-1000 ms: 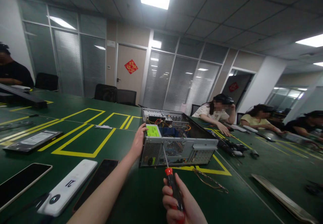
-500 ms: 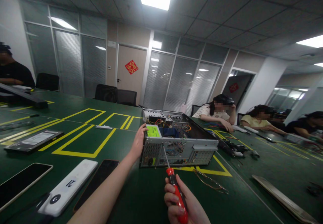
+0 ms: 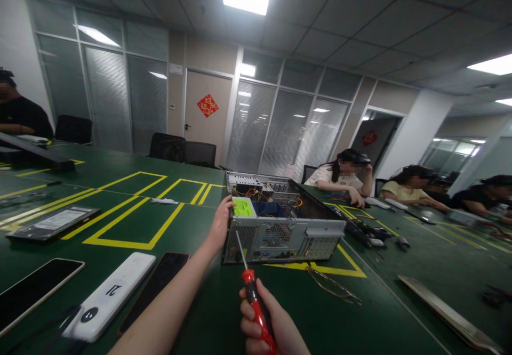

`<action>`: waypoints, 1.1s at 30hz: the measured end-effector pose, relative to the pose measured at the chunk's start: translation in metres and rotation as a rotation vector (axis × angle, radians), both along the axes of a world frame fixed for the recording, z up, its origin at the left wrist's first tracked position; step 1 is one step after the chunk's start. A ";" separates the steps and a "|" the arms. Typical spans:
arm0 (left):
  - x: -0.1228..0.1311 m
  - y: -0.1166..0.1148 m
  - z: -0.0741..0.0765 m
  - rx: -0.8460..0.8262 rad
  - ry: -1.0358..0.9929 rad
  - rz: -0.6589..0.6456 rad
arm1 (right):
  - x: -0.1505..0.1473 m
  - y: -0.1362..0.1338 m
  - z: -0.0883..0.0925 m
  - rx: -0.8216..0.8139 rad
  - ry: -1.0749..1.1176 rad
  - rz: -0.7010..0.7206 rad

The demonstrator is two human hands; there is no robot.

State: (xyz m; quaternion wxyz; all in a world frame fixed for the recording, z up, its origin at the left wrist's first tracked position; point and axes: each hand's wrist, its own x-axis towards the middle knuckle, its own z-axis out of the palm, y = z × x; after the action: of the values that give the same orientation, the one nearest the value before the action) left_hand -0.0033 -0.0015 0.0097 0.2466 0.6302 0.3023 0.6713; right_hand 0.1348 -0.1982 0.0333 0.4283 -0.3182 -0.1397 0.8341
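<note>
An open computer case (image 3: 304,240) lies on the green table, its rear panel facing me and its inside showing wires and a power supply (image 3: 243,208) with a bright green label. My left hand (image 3: 220,227) grips the case's left rear corner, fingertips curled over the edge by the power supply. In my right hand (image 3: 262,320) is a screwdriver (image 3: 256,304) with a red and black handle, fingers wrapped around it. Its shaft points up at the vented panel at the left of the case's rear; whether the tip touches the metal I cannot tell.
Left of the case lie a hard drive (image 3: 54,223), a white power bank (image 3: 110,293) and two phones, one black-screened with a pale rim (image 3: 40,291). Cables (image 3: 370,232) and a metal panel (image 3: 448,312) lie to the right. Several people sit around the table.
My right hand has moved the screwdriver left, from near the middle of the rear panel to its left vented part. My left hand stays on the case corner.
</note>
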 end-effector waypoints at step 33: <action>0.001 -0.002 0.002 -0.016 -0.012 -0.014 | 0.008 0.002 0.008 -0.060 0.166 0.101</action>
State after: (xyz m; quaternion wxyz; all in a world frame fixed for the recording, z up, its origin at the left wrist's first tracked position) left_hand -0.0018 -0.0039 0.0114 0.2582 0.6262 0.3018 0.6710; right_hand 0.1430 -0.1961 0.0413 0.3861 -0.2531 -0.0944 0.8820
